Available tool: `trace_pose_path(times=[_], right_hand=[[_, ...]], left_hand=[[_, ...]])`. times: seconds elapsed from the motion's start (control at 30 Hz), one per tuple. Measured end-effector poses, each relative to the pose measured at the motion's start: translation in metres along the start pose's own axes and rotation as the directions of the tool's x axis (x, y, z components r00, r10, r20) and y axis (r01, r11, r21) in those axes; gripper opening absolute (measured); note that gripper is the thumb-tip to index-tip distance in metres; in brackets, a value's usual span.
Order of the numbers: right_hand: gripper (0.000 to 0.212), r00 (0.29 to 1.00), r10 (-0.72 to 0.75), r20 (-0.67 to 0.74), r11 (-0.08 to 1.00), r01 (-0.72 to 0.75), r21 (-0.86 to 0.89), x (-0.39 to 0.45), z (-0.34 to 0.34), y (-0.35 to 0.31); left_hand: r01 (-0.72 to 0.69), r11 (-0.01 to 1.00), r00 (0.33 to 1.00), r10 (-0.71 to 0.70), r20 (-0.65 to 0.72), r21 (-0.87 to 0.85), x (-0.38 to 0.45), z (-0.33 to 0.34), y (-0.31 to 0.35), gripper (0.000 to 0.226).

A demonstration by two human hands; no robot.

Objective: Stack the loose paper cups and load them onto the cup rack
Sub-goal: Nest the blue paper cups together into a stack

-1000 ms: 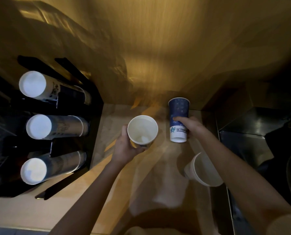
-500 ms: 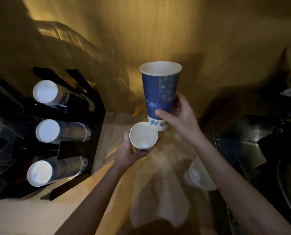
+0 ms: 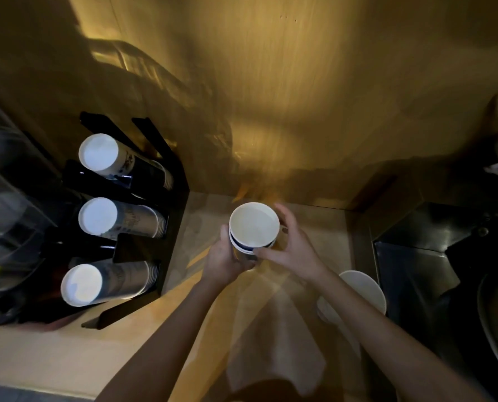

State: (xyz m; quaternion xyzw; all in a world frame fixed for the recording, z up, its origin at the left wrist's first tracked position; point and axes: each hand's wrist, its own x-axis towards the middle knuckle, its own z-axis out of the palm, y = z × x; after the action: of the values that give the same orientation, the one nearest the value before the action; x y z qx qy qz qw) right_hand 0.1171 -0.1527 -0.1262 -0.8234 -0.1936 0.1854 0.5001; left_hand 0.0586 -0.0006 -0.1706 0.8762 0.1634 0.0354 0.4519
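Note:
A blue paper cup [image 3: 253, 226] with a white inside sits nested in a second cup, mouth up, above the middle of the counter. My left hand [image 3: 226, 258] grips the lower cup from the left. My right hand [image 3: 289, 245] wraps the stack from the right, fingers on the blue wall. A loose white cup [image 3: 363, 288] lies on its side on the counter under my right forearm. The black cup rack [image 3: 169, 216] stands at the left with three rows of stacked cups [image 3: 125, 220], bottoms toward me.
A wooden wall rises behind the counter [image 3: 67, 358]. A dark metal sink area [image 3: 416, 256] lies to the right. Clear plastic containers [image 3: 6, 198] sit at the far left, beside the rack.
My right hand brought the raised blue cup down and pushed it into the cup in my left hand. The two cups now sit nested between both hands.

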Motion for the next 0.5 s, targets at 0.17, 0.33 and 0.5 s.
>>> trace_pose_path(times=[0.17,0.33,0.5], right_hand=[[0.094,1.0,-0.02,0.01,0.995,0.02,-0.096,0.0,0.001,-0.001],[0.083,0.997,-0.075,0.011,0.96,0.076,-0.268,0.0,0.0,-0.007],[0.035,0.995,0.1,-0.001,0.995,-0.1,-0.018,0.008,-0.016,-0.029]], left_hand=[[0.053,0.998,0.999,-0.053,0.012,-0.021,-0.001,0.0,0.004,0.086],[0.081,0.996,0.996,-0.082,0.043,0.02,-0.001,-0.003,0.005,0.09],[0.035,0.998,0.998,-0.037,0.048,0.05,-0.005,-0.024,0.016,0.083]])
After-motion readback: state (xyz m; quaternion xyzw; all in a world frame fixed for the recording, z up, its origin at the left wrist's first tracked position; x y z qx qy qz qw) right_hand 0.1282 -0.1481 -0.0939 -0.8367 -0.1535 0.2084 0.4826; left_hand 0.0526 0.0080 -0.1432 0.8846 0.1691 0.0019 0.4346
